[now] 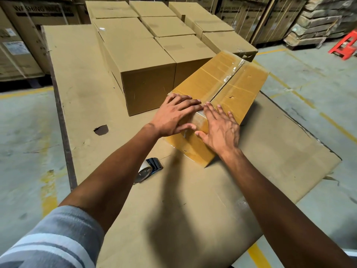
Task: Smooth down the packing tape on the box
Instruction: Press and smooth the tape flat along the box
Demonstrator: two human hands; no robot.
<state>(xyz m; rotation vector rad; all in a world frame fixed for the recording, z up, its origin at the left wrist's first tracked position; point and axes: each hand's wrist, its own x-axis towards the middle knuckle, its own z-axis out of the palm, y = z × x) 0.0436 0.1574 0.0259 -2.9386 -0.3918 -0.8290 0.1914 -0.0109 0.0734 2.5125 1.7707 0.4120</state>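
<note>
A yellowish cardboard box lies at an angle on a flat cardboard sheet. Clear packing tape runs along its centre seam and folds over the near end. My left hand lies flat on the box's near top corner, fingers spread, thumb down on the near end face. My right hand lies flat beside it, fingers on the top edge, thumb on the taped end. Both palms press on the tape where it bends over the edge. Neither hand grips anything.
A tape dispenser lies on the sheet just left of my left forearm. A block of several closed brown boxes stands behind and left of the box. Large appliance cartons line the back. A red stool stands at the far right.
</note>
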